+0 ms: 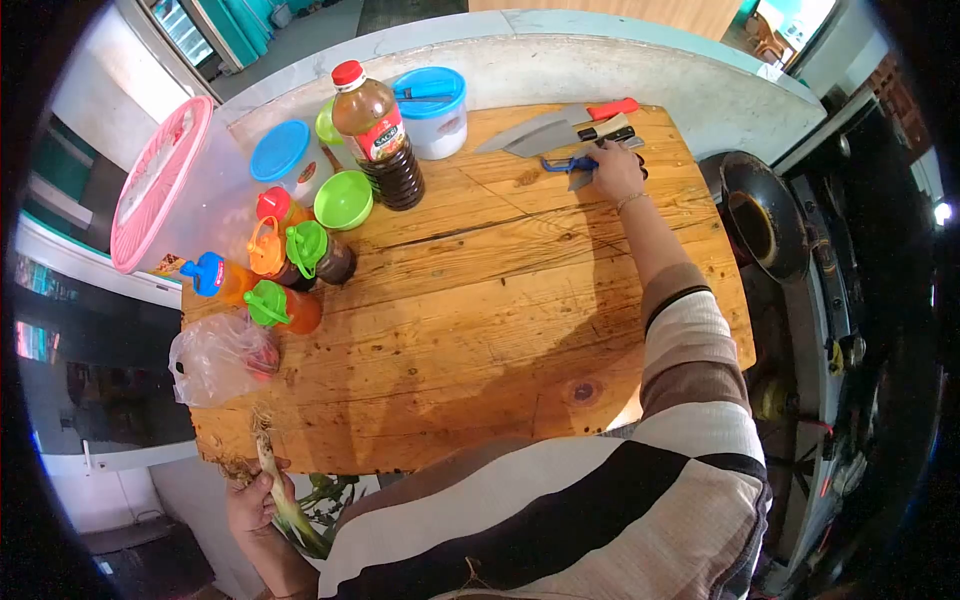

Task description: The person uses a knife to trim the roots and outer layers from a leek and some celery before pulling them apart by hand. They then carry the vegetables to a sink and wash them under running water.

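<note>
My left hand, low at the table's near left corner, is closed around a green onion with its roots pointing up. Leafy greens show just beside it, below the table edge. At the far right, my right hand is stretched out with its fingers bent down among the knives and tools. A blue-handled tool lies against its left side. Close by are a wide-bladed cleaver and a knife with a red handle. What the fingertips grip is hidden.
On the wooden table stand a large sauce bottle, a green bowl, blue-lidded tubs, several squeeze bottles, a pink-lidded container and a plastic bag. A wok sits beyond the right edge.
</note>
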`<state>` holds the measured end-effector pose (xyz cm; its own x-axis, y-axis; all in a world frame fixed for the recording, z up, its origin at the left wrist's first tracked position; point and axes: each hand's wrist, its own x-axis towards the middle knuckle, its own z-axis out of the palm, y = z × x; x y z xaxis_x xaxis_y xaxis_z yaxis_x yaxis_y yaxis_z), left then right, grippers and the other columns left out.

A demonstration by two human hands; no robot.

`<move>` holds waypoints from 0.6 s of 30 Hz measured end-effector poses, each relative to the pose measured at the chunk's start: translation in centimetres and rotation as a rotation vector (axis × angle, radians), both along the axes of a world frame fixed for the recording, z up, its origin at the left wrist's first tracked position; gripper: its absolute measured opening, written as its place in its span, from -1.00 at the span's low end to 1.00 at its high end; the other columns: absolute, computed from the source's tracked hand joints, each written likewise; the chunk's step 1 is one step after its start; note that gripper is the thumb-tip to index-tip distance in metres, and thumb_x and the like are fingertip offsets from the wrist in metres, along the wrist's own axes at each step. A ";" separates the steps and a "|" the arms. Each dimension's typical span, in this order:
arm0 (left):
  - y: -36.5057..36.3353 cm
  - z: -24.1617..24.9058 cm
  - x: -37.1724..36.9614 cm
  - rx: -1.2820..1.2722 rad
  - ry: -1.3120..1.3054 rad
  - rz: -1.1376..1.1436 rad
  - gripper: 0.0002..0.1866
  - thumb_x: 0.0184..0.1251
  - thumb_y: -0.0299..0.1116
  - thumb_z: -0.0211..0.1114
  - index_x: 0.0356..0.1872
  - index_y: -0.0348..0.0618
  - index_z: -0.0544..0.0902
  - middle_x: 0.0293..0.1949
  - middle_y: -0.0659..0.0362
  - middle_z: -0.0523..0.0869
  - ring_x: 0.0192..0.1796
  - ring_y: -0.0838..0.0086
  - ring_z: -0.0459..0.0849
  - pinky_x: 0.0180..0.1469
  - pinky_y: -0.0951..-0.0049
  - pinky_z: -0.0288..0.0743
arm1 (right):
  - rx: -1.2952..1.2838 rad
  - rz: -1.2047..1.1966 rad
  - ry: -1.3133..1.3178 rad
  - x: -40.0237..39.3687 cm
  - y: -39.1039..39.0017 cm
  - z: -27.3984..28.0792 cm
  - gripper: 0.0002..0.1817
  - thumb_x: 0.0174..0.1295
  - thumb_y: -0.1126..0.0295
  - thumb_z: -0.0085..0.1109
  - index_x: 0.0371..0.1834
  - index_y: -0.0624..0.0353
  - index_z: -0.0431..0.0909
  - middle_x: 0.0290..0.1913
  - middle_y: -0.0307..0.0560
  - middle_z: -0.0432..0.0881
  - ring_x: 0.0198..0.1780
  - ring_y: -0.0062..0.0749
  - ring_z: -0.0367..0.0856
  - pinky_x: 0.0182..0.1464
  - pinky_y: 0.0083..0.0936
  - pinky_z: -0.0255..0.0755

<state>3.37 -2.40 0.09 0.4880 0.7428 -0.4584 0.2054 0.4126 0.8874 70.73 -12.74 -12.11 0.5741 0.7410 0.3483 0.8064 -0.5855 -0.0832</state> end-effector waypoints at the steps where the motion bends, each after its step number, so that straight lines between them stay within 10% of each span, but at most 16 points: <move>1: 0.0 0.0 0.1 -0.001 -0.005 -0.006 -0.52 0.10 -0.17 0.36 -0.13 -0.41 0.51 -0.61 -0.07 0.60 -0.75 0.55 0.40 -0.77 0.70 0.02 | -0.012 -0.007 -0.007 -0.6 -0.1 0.3 -0.72 -0.07 0.46 0.09 -0.23 0.04 0.61 -0.19 -0.04 0.52 -0.04 -0.06 0.45 0.04 -0.23 0.35; 18: 0.1 0.2 1.2 -0.020 0.013 0.015 -0.52 0.05 -0.19 0.40 -0.17 -0.41 0.51 -0.57 -0.05 0.60 -0.68 0.42 0.52 -0.79 0.65 0.06 | 0.138 0.103 -0.178 0.8 1.7 2.4 -0.77 0.00 0.50 -0.01 -0.33 0.02 0.64 -0.29 -0.08 0.55 -0.05 -0.13 0.44 0.00 -0.27 0.33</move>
<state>4.55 -2.33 0.32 0.4711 0.7406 -0.4792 0.2105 0.4332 0.8764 71.54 -11.03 -9.71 0.4186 0.7307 0.5393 0.8701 -0.4928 -0.0075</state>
